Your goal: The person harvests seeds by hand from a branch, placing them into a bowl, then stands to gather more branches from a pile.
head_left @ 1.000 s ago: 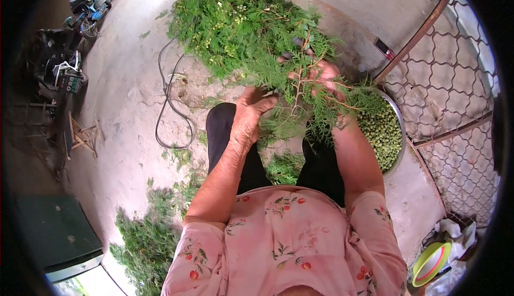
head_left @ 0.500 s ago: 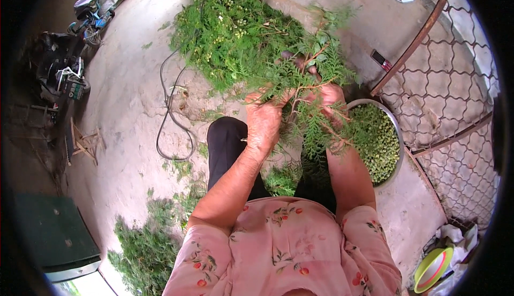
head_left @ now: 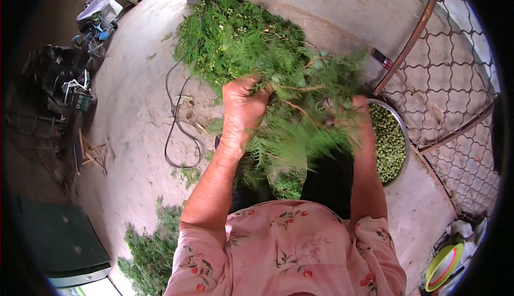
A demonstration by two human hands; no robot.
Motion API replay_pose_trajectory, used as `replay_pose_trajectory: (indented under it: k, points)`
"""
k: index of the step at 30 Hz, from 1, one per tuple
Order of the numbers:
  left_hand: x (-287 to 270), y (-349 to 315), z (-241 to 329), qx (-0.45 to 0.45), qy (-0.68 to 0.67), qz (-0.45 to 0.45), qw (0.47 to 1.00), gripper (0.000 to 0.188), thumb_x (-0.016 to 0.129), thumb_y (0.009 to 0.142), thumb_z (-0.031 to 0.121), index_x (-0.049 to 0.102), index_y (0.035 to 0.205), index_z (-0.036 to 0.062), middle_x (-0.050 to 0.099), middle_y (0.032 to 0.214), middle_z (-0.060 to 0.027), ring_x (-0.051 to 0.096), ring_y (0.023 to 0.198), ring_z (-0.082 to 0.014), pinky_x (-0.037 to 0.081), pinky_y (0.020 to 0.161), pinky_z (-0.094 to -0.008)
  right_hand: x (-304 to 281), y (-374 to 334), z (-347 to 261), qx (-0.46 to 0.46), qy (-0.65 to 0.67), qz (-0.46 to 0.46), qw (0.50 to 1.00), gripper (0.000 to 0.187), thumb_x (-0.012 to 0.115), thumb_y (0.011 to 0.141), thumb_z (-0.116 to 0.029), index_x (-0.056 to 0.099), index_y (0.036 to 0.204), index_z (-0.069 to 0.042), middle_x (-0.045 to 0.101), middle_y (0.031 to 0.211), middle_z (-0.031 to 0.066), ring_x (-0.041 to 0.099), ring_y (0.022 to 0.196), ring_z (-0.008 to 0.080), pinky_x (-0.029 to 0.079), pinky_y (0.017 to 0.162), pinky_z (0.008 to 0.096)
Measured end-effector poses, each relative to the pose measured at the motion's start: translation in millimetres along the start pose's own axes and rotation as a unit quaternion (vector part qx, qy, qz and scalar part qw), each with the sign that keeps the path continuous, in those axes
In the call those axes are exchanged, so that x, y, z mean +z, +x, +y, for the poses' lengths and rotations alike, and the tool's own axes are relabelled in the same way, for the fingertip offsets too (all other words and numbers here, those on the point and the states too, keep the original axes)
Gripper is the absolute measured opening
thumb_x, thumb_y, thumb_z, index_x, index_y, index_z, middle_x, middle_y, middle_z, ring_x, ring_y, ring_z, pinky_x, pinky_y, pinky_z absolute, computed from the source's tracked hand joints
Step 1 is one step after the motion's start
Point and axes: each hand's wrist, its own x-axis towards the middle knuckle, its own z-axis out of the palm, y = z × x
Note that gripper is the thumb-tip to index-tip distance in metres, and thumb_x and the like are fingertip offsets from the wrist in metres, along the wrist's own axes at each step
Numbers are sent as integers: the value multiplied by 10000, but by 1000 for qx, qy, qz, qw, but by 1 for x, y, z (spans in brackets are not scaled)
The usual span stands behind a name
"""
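My left hand point(head_left: 243, 100) is closed round the stem end of a leafy evergreen branch point(head_left: 300, 111), which spreads to the right across my lap. Motion smears the branch's fronds. My right hand point(head_left: 361, 115) is at the branch's right side, beside the bowl; foliage and blur hide its fingers. A round metal bowl point(head_left: 408, 148) stands by my right forearm, holding many small green cones point(head_left: 388, 154). Just beyond my hands lies a big heap of cut evergreen branches point(head_left: 241, 33), some bearing pale green cones.
Another pile of greenery point(head_left: 152, 248) lies at lower left. A black cable point(head_left: 170, 135) loops over the concrete floor. On the right are a rusty-framed wire mesh point(head_left: 444, 71), a phone point(head_left: 381, 58) and a yellow-green basin point(head_left: 443, 268). A small wooden stool point(head_left: 92, 154) is at left.
My hands have moved apart, the left one leftward and the right one toward the bowl. The branch has swung lower over my lap and is now blurred.
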Motion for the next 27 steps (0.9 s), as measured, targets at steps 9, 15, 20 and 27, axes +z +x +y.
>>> replay_pose_trajectory:
  k: [9, 15, 20, 27]
  points:
    - [9, -15, -1, 15, 215, -100, 971, 158, 609, 650, 8, 553, 796, 28, 575, 722, -165, 567, 647, -318, 436, 566, -341, 58, -42, -66, -360, -190, 46, 912, 94, 563, 763, -10, 590, 852, -1, 594, 772, 75, 564, 672, 144, 458, 609, 258]
    - [5, -41, -23, -369, -228, -24, 901, 83, 614, 745, -1, 576, 810, -34, 597, 710, -51, 544, 613, -103, 434, 521, -231, 75, -19, 32, -224, -156, -7, 962, 142, 560, 705, 95, 590, 828, 31, 576, 759, 113, 578, 651, 196, 462, 574, 263]
    - [6, -51, -27, -408, -281, -60, 867, 107, 608, 755, 1, 585, 852, -36, 610, 728, -72, 562, 598, -109, 453, 523, -226, 80, -19, 43, -231, -141, 4, 963, 159, 608, 699, 62, 595, 851, 19, 562, 768, 98, 555, 641, 161, 445, 567, 247]
    - [3, -63, -42, -324, -176, -104, 924, 74, 585, 740, -16, 611, 810, -18, 601, 696, -20, 466, 603, -39, 388, 529, -199, 85, -7, 49, -145, -161, 22, 976, 292, 719, 630, -95, 583, 862, 17, 548, 768, 92, 540, 675, 179, 444, 609, 284]
